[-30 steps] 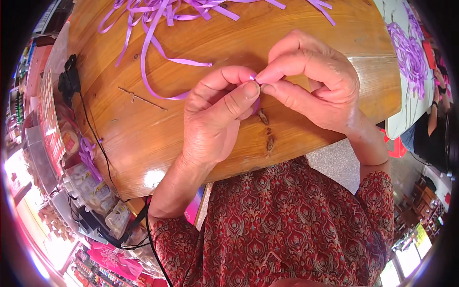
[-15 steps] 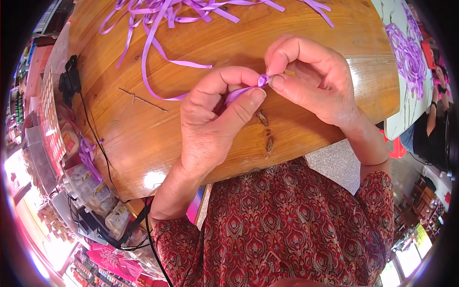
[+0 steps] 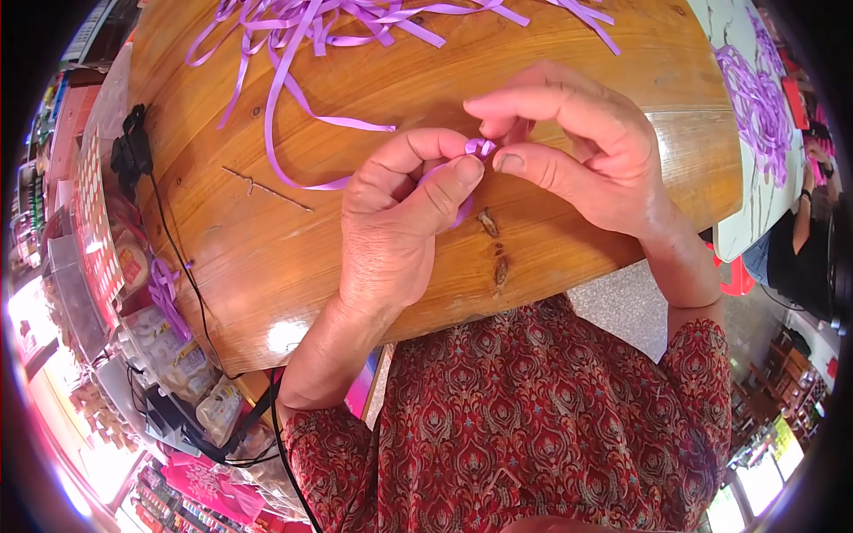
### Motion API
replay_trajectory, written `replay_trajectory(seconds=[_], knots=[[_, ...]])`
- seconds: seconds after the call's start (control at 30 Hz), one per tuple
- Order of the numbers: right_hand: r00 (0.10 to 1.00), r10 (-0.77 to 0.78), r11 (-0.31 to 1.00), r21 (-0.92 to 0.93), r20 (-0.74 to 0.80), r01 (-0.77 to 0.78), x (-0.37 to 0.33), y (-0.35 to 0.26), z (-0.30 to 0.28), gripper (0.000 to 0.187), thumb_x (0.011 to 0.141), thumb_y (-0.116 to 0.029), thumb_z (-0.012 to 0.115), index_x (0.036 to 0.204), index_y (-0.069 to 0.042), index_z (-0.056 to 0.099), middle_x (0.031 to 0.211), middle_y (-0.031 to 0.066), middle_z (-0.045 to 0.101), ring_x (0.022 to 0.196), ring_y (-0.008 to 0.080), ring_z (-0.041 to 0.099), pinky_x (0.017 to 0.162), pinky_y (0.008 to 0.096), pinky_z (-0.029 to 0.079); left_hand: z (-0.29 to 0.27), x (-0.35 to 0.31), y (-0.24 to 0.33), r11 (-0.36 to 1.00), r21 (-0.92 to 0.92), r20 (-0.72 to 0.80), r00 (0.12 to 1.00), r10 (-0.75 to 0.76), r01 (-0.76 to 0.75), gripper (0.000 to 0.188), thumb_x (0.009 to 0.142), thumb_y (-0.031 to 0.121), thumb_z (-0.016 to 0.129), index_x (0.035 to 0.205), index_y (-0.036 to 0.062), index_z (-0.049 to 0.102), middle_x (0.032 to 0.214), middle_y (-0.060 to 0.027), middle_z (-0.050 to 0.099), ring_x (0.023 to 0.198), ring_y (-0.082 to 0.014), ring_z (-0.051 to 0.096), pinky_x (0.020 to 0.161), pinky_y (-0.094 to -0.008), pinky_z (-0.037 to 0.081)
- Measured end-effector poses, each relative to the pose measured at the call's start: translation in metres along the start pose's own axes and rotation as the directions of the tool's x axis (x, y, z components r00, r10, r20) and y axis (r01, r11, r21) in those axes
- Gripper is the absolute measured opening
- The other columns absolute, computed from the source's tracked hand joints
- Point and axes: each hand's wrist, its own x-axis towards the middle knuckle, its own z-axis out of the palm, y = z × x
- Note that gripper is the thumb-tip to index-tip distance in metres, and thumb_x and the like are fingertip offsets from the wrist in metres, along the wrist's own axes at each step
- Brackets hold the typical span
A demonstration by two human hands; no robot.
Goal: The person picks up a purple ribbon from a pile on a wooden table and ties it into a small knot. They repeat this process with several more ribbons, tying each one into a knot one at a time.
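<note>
Tabletop (image 3: 258,258) wooden, flr (image 3: 622,302) speckled, wht table (image 3: 734,229) R; L hand (image 3: 391,213) pinching ribbon (image 3: 480,145), R hand (image 3: 609,164) fingers apart.

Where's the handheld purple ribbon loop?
The loop is above and right of centre in the head view, pinched in the left hand, near the right hand.

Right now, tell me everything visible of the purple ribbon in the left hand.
The purple ribbon is a narrow, flat strip with a satiny sheen, bent into a small loop pinched between the left hand's thumb and index finger, above the wooden table. Another stretch shows just below the fingers; the hand hides the rest, so its full length can't be told. The right hand is beside the loop, finger and thumb parted; whether it touches is unclear.
</note>
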Motion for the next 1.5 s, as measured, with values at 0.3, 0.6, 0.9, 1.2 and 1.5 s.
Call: replay_trajectory(seconds=[0.3, 0.6, 0.9, 1.2, 1.5], knots=[[0.983, -0.183, 0.957, -0.232, -0.014, 0.175, 0.0, 0.002, 0.002, 0.02, 0.071, 0.001, 0.071, 0.089, -0.003, 0.066, 0.084, 0.008, 0.062, 0.074, 0.0185, 0.06, 0.063, 0.0265, 0.047, -0.001, 0.0, 0.0, 1.0, -0.024, 0.033, 0.999, -0.011, 0.012, 0.012, 0.083, 0.004, 0.065, 0.095, 0.0047, 0.063, 0.077, 0.0041, 0.058, 0.063, -0.0019, 0.046, 0.053, -0.015, 0.035], [0.995, -0.09, 0.97, -0.23, -0.051, 0.076, -0.002, 0.002, -0.002, 0.012, 0.076, 0.0, 0.067, 0.086, -0.001, 0.062, 0.082, 0.0092, 0.062, 0.074, 0.019, 0.06, 0.064, 0.026, 0.047, 0.001, -0.004, 0.008, 0.936, 0.342, -0.018, 0.995, 0.095, -0.083, 0.014, 0.083, 0.0, 0.063, 0.097, 0.0034, 0.062, 0.08, 0.0058, 0.057, 0.069, -0.0004, 0.047, 0.06, -0.0141, 0.037], [0.996, -0.093, 0.963, -0.257, -0.012, 0.087, -0.001, 0.005, -0.006, 0.013, 0.078, -0.003, 0.065, 0.091, -0.001, 0.062, 0.087, 0.0101, 0.062, 0.077, 0.0193, 0.061, 0.066, 0.0266, 0.048, 0.003, -0.005, 0.004, 0.972, 0.233, -0.045, 0.998, 0.052, -0.04, 0.012, 0.084, -0.001, 0.062, 0.095, 0.0035, 0.063, 0.08, 0.006, 0.056, 0.07, -0.0002, 0.046, 0.062, -0.0144, 0.037], [0.972, -0.23, 0.909, -0.348, 0.042, 0.23, 0.0, 0.002, -0.002, 0.041, 0.069, -0.015, 0.073, 0.107, -0.001, 0.062, 0.094, 0.0101, 0.062, 0.079, 0.0223, 0.06, 0.068, 0.0294, 0.048, 0.0, -0.003, 0.002, 0.985, 0.167, 0.01, 0.999, 0.048, -0.049, 0.011, 0.084, -0.001, 0.062, 0.095, 0.0025, 0.062, 0.082, 0.0039, 0.059, 0.073, -0.0013, 0.049, 0.065, -0.0151, 0.04], [0.908, -0.4, 0.77, -0.49, 0.127, 0.408, -0.004, 0.013, -0.003, 0.029, 0.063, -0.009, 0.075, 0.089, 0.0, 0.067, 0.077, 0.0078, 0.057, 0.065, 0.0211, 0.053, 0.058, 0.0315, 0.042, 0.003, -0.003, 0.005, 0.942, 0.327, -0.01, 0.996, 0.088, -0.08, 0.008, 0.085, 0.0, 0.061, 0.093, 0.0008, 0.062, 0.08, 0.003, 0.059, 0.07, -0.0014, 0.05, 0.063, -0.0156, 0.041]])
